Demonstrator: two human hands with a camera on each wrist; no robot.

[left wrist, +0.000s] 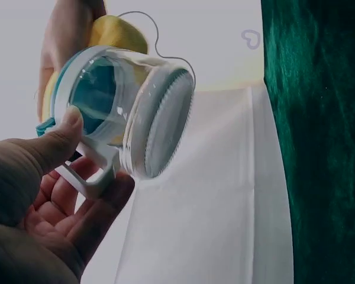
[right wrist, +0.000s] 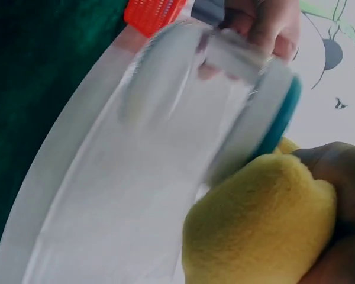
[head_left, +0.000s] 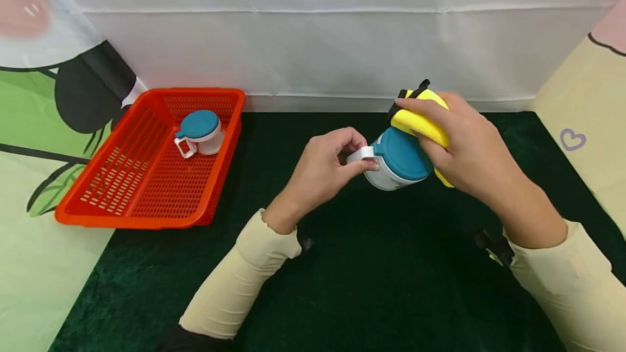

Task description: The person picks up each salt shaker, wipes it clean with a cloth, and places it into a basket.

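A clear jar with a blue lid (head_left: 404, 155) and a white handle is held tilted above the dark green table. My left hand (head_left: 329, 163) grips the handle (head_left: 363, 154) between thumb and curled fingers; in the left wrist view the ridged base of the jar (left wrist: 168, 124) faces outward. With my right hand (head_left: 462, 143) I hold a folded yellow cloth (head_left: 419, 123) with black edging against the lid. The cloth looks plush in the right wrist view, where fingers (right wrist: 337, 177) wrap its side and the jar's body (right wrist: 177, 89) is blurred.
An orange-red plastic basket (head_left: 146, 220) stands at the left on the green cloth (head_left: 371, 281). Inside it, near the back right corner, is a similar jar with a blue lid (head_left: 199, 124) and white handle. A white sheet (head_left: 313, 53) hangs behind the table.
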